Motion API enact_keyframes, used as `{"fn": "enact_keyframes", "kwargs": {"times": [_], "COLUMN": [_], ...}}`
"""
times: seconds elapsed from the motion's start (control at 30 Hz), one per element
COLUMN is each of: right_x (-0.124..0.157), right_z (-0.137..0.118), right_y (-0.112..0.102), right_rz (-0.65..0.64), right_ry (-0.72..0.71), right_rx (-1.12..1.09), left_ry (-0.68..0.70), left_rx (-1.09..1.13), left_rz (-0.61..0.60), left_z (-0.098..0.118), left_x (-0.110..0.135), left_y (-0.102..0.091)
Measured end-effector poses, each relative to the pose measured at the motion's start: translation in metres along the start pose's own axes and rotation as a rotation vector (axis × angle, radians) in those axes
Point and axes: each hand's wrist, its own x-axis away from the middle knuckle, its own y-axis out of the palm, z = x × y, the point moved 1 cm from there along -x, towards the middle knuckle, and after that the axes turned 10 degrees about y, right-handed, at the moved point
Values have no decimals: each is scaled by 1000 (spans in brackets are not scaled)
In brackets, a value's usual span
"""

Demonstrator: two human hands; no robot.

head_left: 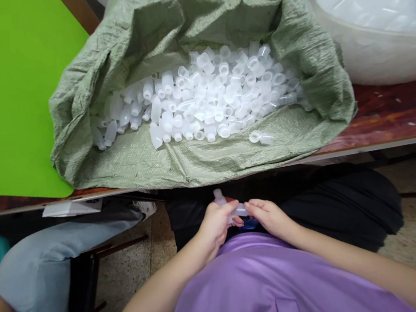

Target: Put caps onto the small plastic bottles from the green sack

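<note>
Above my lap, just in front of the table edge, my left hand (215, 221) is closed around small translucent white plastic pieces. One tube-like piece (218, 194) sticks up past its thumb. Another whitish tube (240, 209) lies crosswise between both hands. My right hand (269, 214) pinches the right end of that crosswise tube with thumb and forefinger. Fingers cover much of both pieces, so I cannot tell whether they are joined. Ahead, a green woven sack (201, 164) lies with its mouth toward me, holding a heap of small translucent plastic bottles and caps (205, 101).
At the right on the reddish table (394, 114) stands a large whitish tub (372, 52) filled with white plastic pieces. A bright green sheet (9, 98) covers the left side. Another person's leg in light jeans (37, 275) is close on my left, near a dark stool (83, 295).
</note>
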Motion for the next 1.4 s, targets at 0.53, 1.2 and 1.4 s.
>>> {"fn": "enact_keyframes", "kwargs": {"times": [0.53, 1.2, 1.4], "right_x": [-10, -28, -23], "right_z": [2, -128, -110], "right_y": [-80, -125, -129], "right_rz": [291, 596, 753], "right_ry": [114, -424, -450], "right_rx": [104, 1009, 711], "left_ry": [-70, 828, 584], "left_rx": [159, -1267, -1638], "left_rz": [119, 387, 599], "left_z": [6, 227, 289], "left_x": [-50, 0, -64], "left_y": [12, -64, -82]}}
